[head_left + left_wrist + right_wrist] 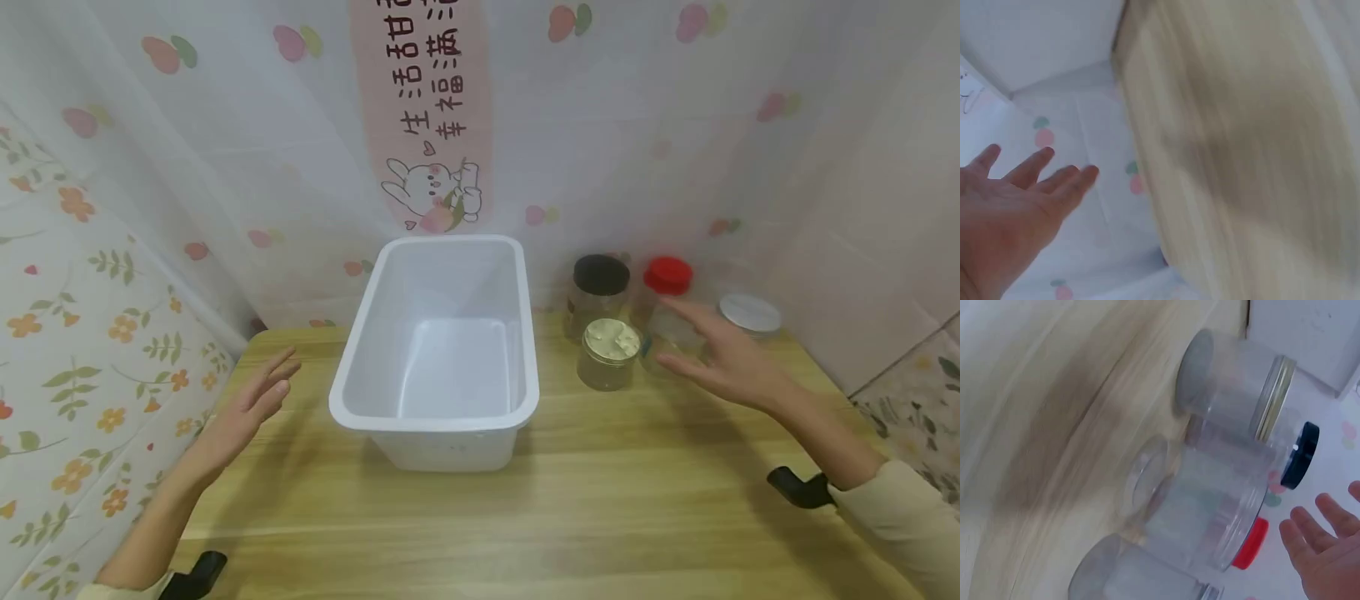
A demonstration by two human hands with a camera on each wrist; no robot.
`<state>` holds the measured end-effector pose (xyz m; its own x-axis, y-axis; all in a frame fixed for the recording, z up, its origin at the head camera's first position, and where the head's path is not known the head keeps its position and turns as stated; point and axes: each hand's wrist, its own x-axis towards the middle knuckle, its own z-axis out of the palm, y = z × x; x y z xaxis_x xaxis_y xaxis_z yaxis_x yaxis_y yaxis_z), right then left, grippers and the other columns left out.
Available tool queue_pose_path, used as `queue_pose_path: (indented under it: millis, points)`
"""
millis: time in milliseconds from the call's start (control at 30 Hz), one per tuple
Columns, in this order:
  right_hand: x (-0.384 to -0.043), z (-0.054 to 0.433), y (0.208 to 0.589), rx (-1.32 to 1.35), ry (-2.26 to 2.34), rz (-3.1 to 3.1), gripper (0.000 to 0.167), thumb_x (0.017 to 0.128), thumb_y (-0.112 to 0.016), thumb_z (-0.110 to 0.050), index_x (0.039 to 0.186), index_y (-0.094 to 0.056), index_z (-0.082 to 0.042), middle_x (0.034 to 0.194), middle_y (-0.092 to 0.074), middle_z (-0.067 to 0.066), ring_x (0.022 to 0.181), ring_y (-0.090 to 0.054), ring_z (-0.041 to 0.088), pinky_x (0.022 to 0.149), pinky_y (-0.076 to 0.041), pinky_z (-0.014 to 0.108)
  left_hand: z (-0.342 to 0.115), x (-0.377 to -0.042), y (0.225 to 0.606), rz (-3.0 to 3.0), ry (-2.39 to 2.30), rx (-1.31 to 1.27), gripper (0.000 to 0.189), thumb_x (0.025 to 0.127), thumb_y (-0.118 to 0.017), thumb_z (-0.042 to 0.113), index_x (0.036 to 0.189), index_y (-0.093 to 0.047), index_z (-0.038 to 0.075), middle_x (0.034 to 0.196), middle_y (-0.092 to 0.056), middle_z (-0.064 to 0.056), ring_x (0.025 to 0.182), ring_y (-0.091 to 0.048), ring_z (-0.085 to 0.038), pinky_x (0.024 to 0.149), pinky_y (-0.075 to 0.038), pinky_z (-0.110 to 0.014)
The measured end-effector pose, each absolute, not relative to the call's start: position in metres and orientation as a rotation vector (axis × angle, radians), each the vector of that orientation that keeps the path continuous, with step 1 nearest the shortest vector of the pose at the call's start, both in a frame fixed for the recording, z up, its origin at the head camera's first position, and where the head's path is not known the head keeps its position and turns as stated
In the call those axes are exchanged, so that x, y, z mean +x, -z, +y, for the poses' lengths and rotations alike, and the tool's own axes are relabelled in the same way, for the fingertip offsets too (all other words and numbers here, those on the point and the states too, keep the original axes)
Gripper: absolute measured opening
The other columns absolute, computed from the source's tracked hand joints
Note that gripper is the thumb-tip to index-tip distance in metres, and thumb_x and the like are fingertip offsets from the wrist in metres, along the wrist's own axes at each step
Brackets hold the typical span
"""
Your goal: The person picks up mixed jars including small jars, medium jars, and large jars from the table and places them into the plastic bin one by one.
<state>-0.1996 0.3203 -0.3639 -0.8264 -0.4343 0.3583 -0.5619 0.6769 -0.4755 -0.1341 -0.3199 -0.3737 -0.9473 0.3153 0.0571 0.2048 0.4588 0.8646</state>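
My left hand (238,417) hovers over the table's left side, to the left of a white plastic tub (433,452), fingers apart and holding nothing. On the right, my right hand (727,358) reaches over a group of clear jars with its fingers spread. Nearest to it is a clear jar (1204,512), partly hidden by the hand in the head view. Around that stand a gold-lidded jar (609,358), a black-lidded jar (602,279), a red-lidded jar (667,277) and a jar with a pale lid (750,315). No contact shows in the right wrist view.
The wooden table (465,533) runs under everything. A white curtain (300,183) with peach prints hangs right behind the tub and jars. A flowered cloth (97,333) borders the left side.
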Motion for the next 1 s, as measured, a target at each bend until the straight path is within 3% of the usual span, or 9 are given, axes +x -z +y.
queue_pose_path:
  millis: [133,200,300,467,533,633,767,867,1000]
  points:
    - [-0.197,0.313,0.367,0.776,-0.957,-2.660,0.082,0.088,-0.081,-0.014,0.157,-0.038,-0.009,0.153,-0.043,0.019,0.125,-0.050,0.047,0.092,-0.043,0.064,-0.307,-0.140,0.365,2.440,-1.715,0.523,0.055,0.113,-0.031,0.022,0.165,-0.012,0.024,0.161,-0.019,-0.025,0.146,-0.015,-0.048,0.106,-0.039,-0.027]
    - [-0.196,0.309,0.368,0.750,-0.996,-2.665,0.081,0.087,-0.082,-0.014,0.156,-0.039,-0.009,0.150,-0.045,0.020,0.124,-0.051,0.047,0.092,-0.044,0.063,-0.299,-0.144,0.361,2.369,-1.793,0.561,0.055,0.113,-0.031,0.021,0.164,-0.014,0.027,0.162,-0.019,-0.024,0.147,-0.014,-0.046,0.103,-0.038,-0.021]
    - [-0.195,0.302,0.370,0.722,-1.059,-2.671,0.080,0.087,-0.083,-0.013,0.155,-0.041,-0.009,0.149,-0.047,0.020,0.128,-0.049,0.043,0.095,-0.043,0.059,-0.288,-0.148,0.359,2.319,-1.820,0.618,0.055,0.112,-0.034,0.019,0.164,-0.017,0.027,0.163,-0.018,-0.022,0.148,-0.013,-0.044,0.107,-0.037,-0.027]
    - [-0.196,0.294,0.376,0.699,-1.106,-2.674,0.080,0.086,-0.084,-0.015,0.154,-0.041,-0.009,0.149,-0.047,0.017,0.128,-0.049,0.043,0.098,-0.042,0.056,-0.274,-0.154,0.361,2.384,-1.731,0.666,0.055,0.111,-0.040,0.017,0.163,-0.025,0.023,0.163,-0.026,-0.013,0.148,-0.022,-0.038,0.111,-0.027,-0.060]
    - [-0.197,0.292,0.378,0.693,-1.094,-2.678,0.081,0.087,-0.084,-0.017,0.154,-0.040,-0.009,0.150,-0.046,0.018,0.128,-0.049,0.045,0.098,-0.042,0.057,-0.270,-0.157,0.362,2.424,-1.702,0.662,0.053,0.110,-0.044,0.017,0.161,-0.031,0.022,0.162,-0.031,-0.010,0.146,-0.027,-0.036,0.108,-0.025,-0.066]
    - [-0.198,0.288,0.381,0.678,-1.077,-2.685,0.081,0.088,-0.083,-0.021,0.155,-0.039,-0.007,0.151,-0.044,0.019,0.128,-0.048,0.047,0.098,-0.041,0.060,-0.265,-0.160,0.364,2.466,-1.681,0.681,0.055,0.108,-0.049,0.014,0.160,-0.034,0.021,0.161,-0.033,-0.010,0.145,-0.031,-0.036,0.106,-0.032,-0.061]
    - [-0.199,0.282,0.386,0.654,-1.100,-2.682,0.084,0.088,-0.083,-0.024,0.155,-0.036,-0.004,0.153,-0.042,0.021,0.132,-0.043,0.048,0.099,-0.040,0.063,-0.262,-0.162,0.366,2.492,-1.663,0.720,0.058,0.106,-0.051,0.011,0.161,-0.033,0.020,0.162,-0.030,-0.011,0.144,-0.031,-0.040,0.099,-0.043,-0.044]
    - [-0.200,0.278,0.392,0.641,-1.128,-2.667,0.089,0.086,-0.085,-0.024,0.156,-0.034,-0.003,0.154,-0.039,0.022,0.136,-0.039,0.047,0.099,-0.040,0.064,-0.262,-0.163,0.367,2.482,-1.657,0.722,0.056,0.107,-0.051,0.013,0.160,-0.034,0.019,0.163,-0.027,-0.011,0.143,-0.031,-0.040,0.096,-0.045,-0.034]
    - [-0.202,0.272,0.401,0.624,-1.129,-2.635,0.095,0.082,-0.088,-0.023,0.156,-0.032,0.000,0.156,-0.036,0.023,0.139,-0.036,0.045,0.098,-0.040,0.065,-0.261,-0.164,0.369,2.431,-1.674,0.748,0.055,0.108,-0.047,0.012,0.160,-0.031,0.018,0.164,-0.024,-0.015,0.141,-0.033,-0.043,0.095,-0.046,-0.033]
